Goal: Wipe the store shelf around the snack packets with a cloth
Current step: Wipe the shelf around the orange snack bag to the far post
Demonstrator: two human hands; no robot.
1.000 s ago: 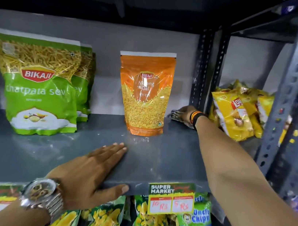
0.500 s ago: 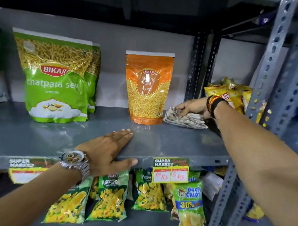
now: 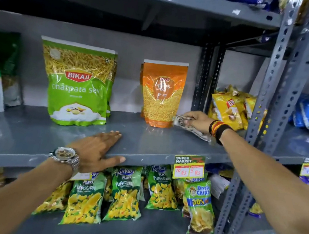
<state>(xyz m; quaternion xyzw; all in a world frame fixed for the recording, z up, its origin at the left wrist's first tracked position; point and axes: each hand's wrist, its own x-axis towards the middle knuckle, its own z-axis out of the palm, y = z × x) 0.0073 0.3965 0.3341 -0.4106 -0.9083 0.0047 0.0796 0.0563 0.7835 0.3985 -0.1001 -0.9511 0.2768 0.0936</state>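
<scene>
Right hand (image 3: pixel 197 119) pressing cloth (image 3: pixel 193 129) on shelf (image 3: pixel 156 139), beside orange packet (image 3: pixel 160 94)

grey slotted steel uprights (image 3: pixel 274 106) frame the racks against a pale grey back wall (image 3: pixel 132 42).

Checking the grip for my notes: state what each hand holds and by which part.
The right hand presses the cloth onto the shelf, gripping its bunched end beside the orange packet. The left hand holds nothing, lying flat on the shelf edge.

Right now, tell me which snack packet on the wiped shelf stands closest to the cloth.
The orange packet: the cloth under the right hand reaches its lower right corner, while the green packet stands well away to the left.
</scene>
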